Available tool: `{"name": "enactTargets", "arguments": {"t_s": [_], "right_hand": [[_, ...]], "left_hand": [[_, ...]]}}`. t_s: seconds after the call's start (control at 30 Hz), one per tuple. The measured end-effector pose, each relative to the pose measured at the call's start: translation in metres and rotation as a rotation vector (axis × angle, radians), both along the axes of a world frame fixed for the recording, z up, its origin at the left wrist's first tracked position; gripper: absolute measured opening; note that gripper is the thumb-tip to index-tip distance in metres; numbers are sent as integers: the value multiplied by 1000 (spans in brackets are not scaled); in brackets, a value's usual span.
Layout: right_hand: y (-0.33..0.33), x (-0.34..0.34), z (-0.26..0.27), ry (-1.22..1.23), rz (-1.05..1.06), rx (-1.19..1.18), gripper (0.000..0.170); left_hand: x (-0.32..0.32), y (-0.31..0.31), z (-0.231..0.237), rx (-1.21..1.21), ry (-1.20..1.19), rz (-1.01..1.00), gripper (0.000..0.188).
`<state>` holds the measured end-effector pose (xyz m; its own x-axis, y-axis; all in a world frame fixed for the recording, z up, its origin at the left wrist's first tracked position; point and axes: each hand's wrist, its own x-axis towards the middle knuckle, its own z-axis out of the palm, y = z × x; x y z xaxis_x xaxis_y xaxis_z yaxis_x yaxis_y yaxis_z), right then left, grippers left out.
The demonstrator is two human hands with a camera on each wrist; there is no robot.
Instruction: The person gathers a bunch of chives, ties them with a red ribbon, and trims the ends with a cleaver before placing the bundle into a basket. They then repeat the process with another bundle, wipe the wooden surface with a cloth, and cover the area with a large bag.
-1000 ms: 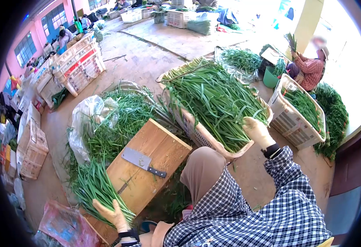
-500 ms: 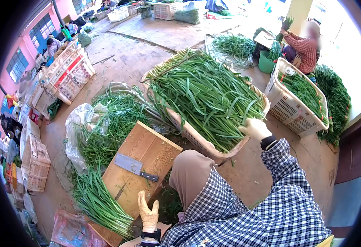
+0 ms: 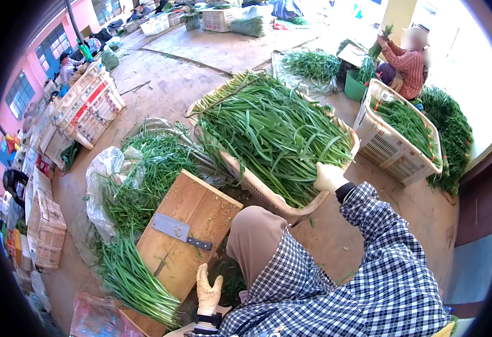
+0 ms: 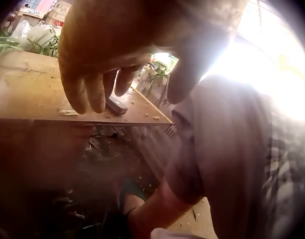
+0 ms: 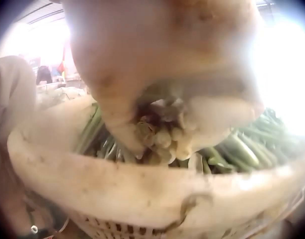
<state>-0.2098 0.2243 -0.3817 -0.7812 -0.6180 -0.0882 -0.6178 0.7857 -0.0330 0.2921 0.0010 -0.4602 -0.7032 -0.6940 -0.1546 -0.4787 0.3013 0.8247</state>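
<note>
A plastic crate (image 3: 257,184) is heaped with long, flat-leaved green stalks (image 3: 274,129). At its near right corner my gloved right hand (image 3: 331,178) grips some of these stalks; their pale stem ends (image 5: 163,142) show between thumb and fingers in the right wrist view. My gloved left hand (image 3: 208,289) is held beside the near edge of a wooden board (image 3: 215,205), fingers spread and holding nothing. On the board lies a cleaver (image 3: 170,226) with a dark handle (image 4: 116,106). A bundle of green stalks (image 3: 133,272) lies along the board's left side.
Loose greens (image 3: 150,185) and a clear plastic bag (image 3: 100,191) lie left of the board. Another crate of greens (image 3: 389,143) stands at right, near a seated person (image 3: 409,70) and a green bucket (image 3: 355,85). Stacked crates (image 3: 91,106) stand at far left.
My left hand has left the bundle beside the board and moved right, toward my body. The right hand stays at the crate's near corner, its fingers now closed on stalks. The view has shifted slightly.
</note>
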Motion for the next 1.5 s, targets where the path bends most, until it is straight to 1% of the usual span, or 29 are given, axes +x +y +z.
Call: {"name": "enactTargets", "arguments": {"t_s": [0.07, 0.13, 0.17, 0.27, 0.4, 0.43, 0.47, 0.53, 0.57, 0.6, 0.67, 0.7, 0.77, 0.8, 0.87, 0.9, 0.93, 1.0, 1.03, 1.07, 1.13, 1.17, 1.2, 1.27, 1.3, 1.33, 1.4, 1.43, 1.5], "right_hand": [[-3, 4, 26, 8, 12, -3, 28], [-7, 13, 59, -47, 57, -58, 27], [-10, 16, 71, -102, 30, -70, 29], [-4, 12, 48, -109, 90, -73, 37], [-11, 29, 24, -265, -52, -54, 49], [-12, 33, 20, -238, -22, -43, 65], [-12, 39, 16, -245, -24, -42, 65], [-17, 47, 12, -156, 12, -30, 78], [-19, 50, 10, -137, 10, 25, 92], [-23, 51, 8, -176, -20, 8, 107], [-25, 55, 15, -233, -47, -47, 120], [-25, 57, 12, -233, -44, -45, 120], [-21, 56, -2, -84, 6, -61, 106], [-21, 50, -9, -81, 5, -60, 106], [-28, 42, -8, -92, -22, -70, 90], [-24, 37, -5, -93, -2, -74, 75], [-25, 37, 19, -113, 17, -30, 56], [-21, 23, 50, -161, 105, -58, 38], [-27, 24, 91, -375, 76, -64, 39], [-29, 18, 102, -389, 91, -50, 44], [-29, 10, 114, -686, 0, -119, 44], [-28, 7, 105, -716, -25, -132, 37], [-29, 6, 94, -663, -44, -36, 30], [-6, -12, 49, -186, 792, 54, 27], [-3, -16, 18, -687, 297, -157, 28], [-3, 4, 34, -727, 382, -313, 23], [-7, 3, 14, -1091, 37, -549, 27], [-8, 8, 21, -1093, 36, -552, 27], [-18, 26, 66, -523, 59, -107, 41]], "left_hand": [[0, 1, 4, 24, 0, 3, 70], [-1, 0, 9, 42, -19, 15, 69], [-1, -1, 11, 43, -22, 16, 69], [-4, -3, 13, 39, -16, 23, 69], [-11, 0, 13, 44, -4, 38, 67], [-10, 2, 13, 43, 4, 31, 67], [-7, 2, 11, 44, -3, 29, 67], [-7, 0, 5, 51, 19, 31, 66], [-8, 0, 5, 49, 22, 31, 66], [-9, -1, 3, 65, 37, 41, 66], [-6, 1, 2, 87, 48, 61, 66], [-7, -1, 2, 73, 44, 44, 65], [-7, -1, 1, 61, 44, 24, 65], [-6, 0, -1, 73, 46, 24, 64], [-6, 0, -1, 82, 53, 29, 63], [-4, -1, -1, 62, 58, 27, 62], [-1, 0, 1, 45, 61, 23, 62], [4, -2, 6, 46, 35, 36, 61], [6, -4, 6, 46, 11, 46, 61], [7, -4, 6, 49, 13, 46, 61], [9, -6, 5, 80, -1, 80, 61], [7, -3, 6, 95, 17, 97, 60], [5, -1, 8, 95, 22, 102, 60], [2, 1, 9, 122, 18, 87, 60], [2, 2, 6, 113, 16, 72, 60], [3, 3, 8, 115, 14, 77, 60], [4, 2, 13, 98, -6, 37, 60], [7, 1, 12, 96, -9, 36, 60], [10, -5, 9, 99, 7, 35, 59]]}}
